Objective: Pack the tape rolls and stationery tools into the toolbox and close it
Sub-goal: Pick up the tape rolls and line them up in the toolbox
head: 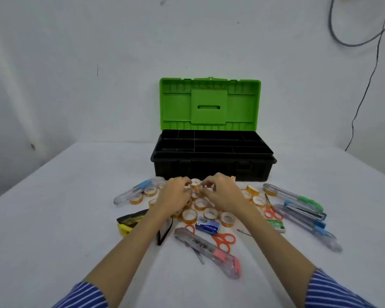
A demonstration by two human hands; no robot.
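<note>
While both hands' grips pinch small tape rolls [195, 185], toolbox [211, 161] lid up

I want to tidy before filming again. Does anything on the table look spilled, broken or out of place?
Nothing looks broken or spilled. The tape rolls, scissors and cutters lie scattered loose in front of the open toolbox, whose tray compartments look empty. Both hands, left hand and right hand, are gathering rolls at the pile's far edge.
</note>
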